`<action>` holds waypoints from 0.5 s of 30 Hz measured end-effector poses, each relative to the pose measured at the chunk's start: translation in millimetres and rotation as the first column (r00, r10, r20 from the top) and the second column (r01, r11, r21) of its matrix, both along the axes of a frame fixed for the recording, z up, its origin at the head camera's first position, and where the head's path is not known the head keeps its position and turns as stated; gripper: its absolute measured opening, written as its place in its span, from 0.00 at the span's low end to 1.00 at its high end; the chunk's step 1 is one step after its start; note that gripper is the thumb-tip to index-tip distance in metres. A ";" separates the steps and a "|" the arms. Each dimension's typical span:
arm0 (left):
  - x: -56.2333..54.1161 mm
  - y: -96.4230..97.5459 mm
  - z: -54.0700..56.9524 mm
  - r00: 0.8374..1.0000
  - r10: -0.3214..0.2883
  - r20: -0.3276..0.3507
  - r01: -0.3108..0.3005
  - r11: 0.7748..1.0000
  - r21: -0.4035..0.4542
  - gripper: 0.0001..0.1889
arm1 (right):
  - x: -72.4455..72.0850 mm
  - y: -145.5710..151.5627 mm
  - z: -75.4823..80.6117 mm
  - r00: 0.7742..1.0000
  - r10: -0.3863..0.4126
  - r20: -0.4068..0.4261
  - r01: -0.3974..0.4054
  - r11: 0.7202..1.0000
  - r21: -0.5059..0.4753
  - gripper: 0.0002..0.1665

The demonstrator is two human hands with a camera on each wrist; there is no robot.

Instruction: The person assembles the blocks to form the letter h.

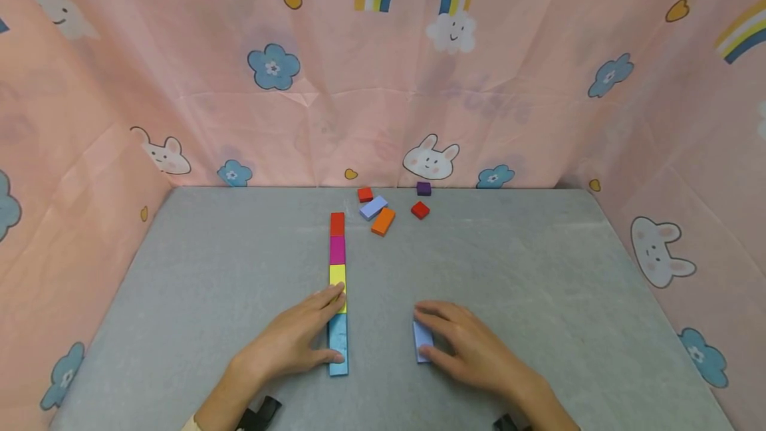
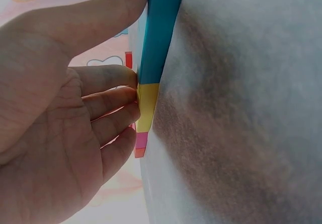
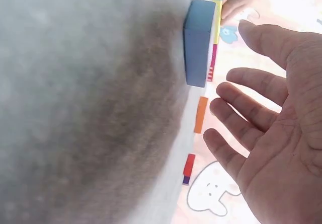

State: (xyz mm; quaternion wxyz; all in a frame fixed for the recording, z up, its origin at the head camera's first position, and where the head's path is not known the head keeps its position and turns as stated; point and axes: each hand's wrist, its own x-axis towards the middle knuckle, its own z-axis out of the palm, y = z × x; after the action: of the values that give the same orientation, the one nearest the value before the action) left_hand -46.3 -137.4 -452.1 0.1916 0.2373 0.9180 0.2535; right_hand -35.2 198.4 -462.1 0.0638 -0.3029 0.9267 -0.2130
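Note:
A straight row of flat blocks runs away from me on the table: light blue [image 1: 338,343], yellow [image 1: 337,274], magenta [image 1: 338,250] and red [image 1: 338,223] at the far end. My left hand [image 1: 293,334] rests along it, fingertips on the yellow block and thumb on the light blue one, its fingers nearly straight. To the right of the row lies a lavender block [image 1: 422,342], lengthwise to me. Over it hovers my right hand [image 1: 467,344], fingers loosely spread. In the right wrist view that hand's fingertips [image 3: 217,105] stand apart from the lavender block [image 3: 198,48].
Beyond the row's far end, near the back edge, several loose blocks are scattered: a red one [image 1: 365,195], a lavender one [image 1: 374,207], an orange one [image 1: 383,221], another red one [image 1: 420,210] and a purple one [image 1: 423,189]. A pink printed cloth [image 1: 359,118] surrounds the grey table [image 1: 538,271].

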 end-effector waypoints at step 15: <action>-0.5 -0.7 0.6 1.000 -0.004 -0.006 0.005 1.000 0.004 0.50 | -18.2 -4.0 12.9 0.997 -0.051 0.061 0.051 0.999 -0.005 0.35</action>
State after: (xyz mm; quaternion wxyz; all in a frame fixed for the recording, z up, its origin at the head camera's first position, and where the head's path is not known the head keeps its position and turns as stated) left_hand -46.8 -138.1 -451.4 0.1887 0.2406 0.9175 0.2544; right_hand -53.3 194.4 -449.2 0.0854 -0.2728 0.9310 -0.2268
